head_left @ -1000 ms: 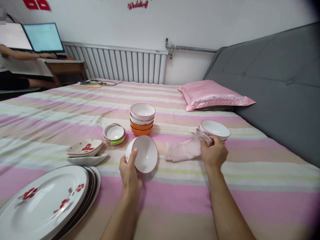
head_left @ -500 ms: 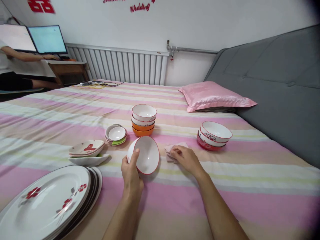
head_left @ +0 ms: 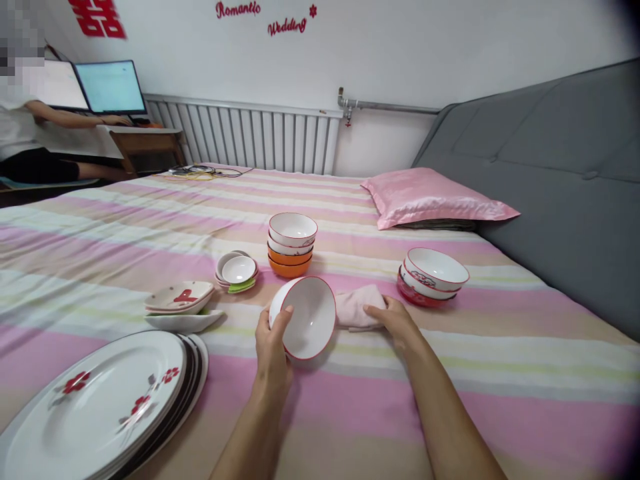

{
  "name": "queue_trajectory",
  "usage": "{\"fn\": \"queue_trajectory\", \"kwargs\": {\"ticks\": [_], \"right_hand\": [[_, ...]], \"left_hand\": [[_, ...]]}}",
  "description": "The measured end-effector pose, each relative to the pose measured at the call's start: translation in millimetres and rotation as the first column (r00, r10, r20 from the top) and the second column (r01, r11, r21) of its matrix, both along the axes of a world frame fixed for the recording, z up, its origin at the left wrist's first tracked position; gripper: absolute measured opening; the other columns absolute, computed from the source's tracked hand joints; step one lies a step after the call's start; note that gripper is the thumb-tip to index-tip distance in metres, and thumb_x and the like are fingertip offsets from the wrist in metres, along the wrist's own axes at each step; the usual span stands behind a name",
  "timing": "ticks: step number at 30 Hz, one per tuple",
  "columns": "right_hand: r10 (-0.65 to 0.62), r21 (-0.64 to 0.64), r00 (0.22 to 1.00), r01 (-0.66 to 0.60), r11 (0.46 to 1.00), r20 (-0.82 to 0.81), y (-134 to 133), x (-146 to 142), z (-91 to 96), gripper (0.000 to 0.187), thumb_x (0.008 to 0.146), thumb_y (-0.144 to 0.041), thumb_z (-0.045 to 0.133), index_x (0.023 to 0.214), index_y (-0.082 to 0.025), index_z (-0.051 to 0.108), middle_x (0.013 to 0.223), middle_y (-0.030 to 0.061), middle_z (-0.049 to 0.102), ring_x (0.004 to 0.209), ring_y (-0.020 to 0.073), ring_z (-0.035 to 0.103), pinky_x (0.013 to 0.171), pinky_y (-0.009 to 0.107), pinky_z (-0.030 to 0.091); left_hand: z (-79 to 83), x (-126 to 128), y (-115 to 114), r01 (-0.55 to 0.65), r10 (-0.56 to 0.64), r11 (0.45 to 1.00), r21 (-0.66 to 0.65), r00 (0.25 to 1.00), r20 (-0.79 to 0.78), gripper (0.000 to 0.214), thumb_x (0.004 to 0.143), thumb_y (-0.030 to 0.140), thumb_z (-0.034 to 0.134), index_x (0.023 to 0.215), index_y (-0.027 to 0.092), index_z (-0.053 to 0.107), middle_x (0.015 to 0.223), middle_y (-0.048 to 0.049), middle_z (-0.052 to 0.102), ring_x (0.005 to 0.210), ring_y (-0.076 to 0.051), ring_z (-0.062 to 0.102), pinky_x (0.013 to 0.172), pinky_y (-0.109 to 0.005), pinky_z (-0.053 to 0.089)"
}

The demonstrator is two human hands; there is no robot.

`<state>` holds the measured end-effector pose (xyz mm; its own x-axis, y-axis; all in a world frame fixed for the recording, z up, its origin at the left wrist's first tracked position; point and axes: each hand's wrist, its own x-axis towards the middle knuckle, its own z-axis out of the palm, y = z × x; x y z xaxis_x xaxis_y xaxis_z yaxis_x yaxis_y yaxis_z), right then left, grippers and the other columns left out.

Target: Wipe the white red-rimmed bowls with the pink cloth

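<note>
In my left hand [head_left: 274, 337] is a white bowl [head_left: 310, 319] with a red rim, tilted so its inside faces right and toward me. My thumb lies over its rim, and the other fingers are behind it. My right hand [head_left: 393, 317] grips the right end of a folded pale pink cloth [head_left: 359, 308], just right of the bowl. Behind the held bowl stands a stack of bowls [head_left: 291, 257], white above and orange below. Another bowl stack [head_left: 430, 280], white over red, sits beyond my right hand.
Large floral plates [head_left: 100, 400] are piled at the near left. Beyond them lie oblong dishes [head_left: 180, 300] and small nested bowls [head_left: 239, 270]. A pink pillow [head_left: 435, 197] rests by the grey headboard [head_left: 560, 167]. Cables [head_left: 210, 171] lie at the bed's far edge. A person [head_left: 50, 127] sits at a desk.
My right hand has lifted the cloth slightly and spread it out more. The bowl in my left hand has shifted right, closer to the cloth. The view has tilted up a little.
</note>
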<state>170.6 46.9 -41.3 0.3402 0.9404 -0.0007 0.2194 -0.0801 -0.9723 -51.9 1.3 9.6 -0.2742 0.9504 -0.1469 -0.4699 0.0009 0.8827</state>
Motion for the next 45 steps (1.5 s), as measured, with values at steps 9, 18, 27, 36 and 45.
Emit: {"fn": "queue_trajectory", "kwargs": {"ticks": [9,18,27,36,45], "right_hand": [[-0.162,0.531,0.984,0.102,0.841,0.067,-22,-29,58.7,0.02,0.073,-0.027,0.063,0.091,-0.019,0.059,0.087,0.0027,0.063,0.081,0.0188,0.059,0.076,0.031,0.047],[0.318,0.429,0.835,-0.513,0.744,0.449,-46,-46,79.4,0.031,0.064,-0.003,0.056,0.088,-0.023,0.055,0.119,0.0093,0.061,0.116,0.0234,0.054,0.094,0.037,0.044],[0.44,0.268,0.698,-0.66,0.702,0.565,-53,-48,88.8,0.035,0.064,-0.029,0.075,0.094,-0.022,0.058,0.136,0.0129,0.05,0.129,0.031,0.043,0.102,0.046,0.037],[0.29,0.254,0.625,-0.633,0.731,0.725,-48,-52,77.8,0.061,0.072,-0.014,0.059,0.13,-0.029,0.047,0.127,0.0043,0.06,0.115,0.0242,0.055,0.105,0.049,0.033],[0.266,0.286,0.643,-0.622,0.729,0.718,-43,-56,69.5,0.039,0.071,-0.008,0.052,0.1,-0.027,0.069,0.108,0.0001,0.071,0.101,0.0191,0.065,0.086,0.03,0.049]], "left_hand": [[1.9,10,-8,0.317,-0.322,0.943,-0.103,0.946,-0.028,0.049,0.062,0.041,0.073,0.102,0.016,0.058,0.077,-0.003,0.063,0.063,-0.018,0.06,0.053,-0.025,0.045],[-1.8,14,-6,0.323,-0.335,0.933,-0.157,0.94,-0.058,0.05,0.061,0.041,0.072,0.099,0.013,0.058,0.073,-0.0032,0.061,0.062,-0.017,0.058,0.056,-0.026,0.043],[-0.8,12,-6,0.286,-0.298,0.95,-0.125,0.951,-0.085,0.042,0.063,0.037,0.07,0.095,0.013,0.059,0.075,-0.003,0.062,0.064,-0.016,0.058,0.057,-0.024,0.042],[-3.5,15,-8,0.318,-0.334,0.942,-0.103,0.9,-0.281,0.042,0.057,0.034,0.073,0.09,0.013,0.06,0.074,-0.0042,0.063,0.065,-0.018,0.058,0.058,-0.026,0.042],[-3.7,20,-11,0.336,-0.325,0.941,-0.047,0.854,-0.407,0.034,0.054,0.029,0.071,0.083,0.014,0.063,0.074,-0.0041,0.062,0.071,-0.02,0.054,0.061,-0.026,0.041]]}}
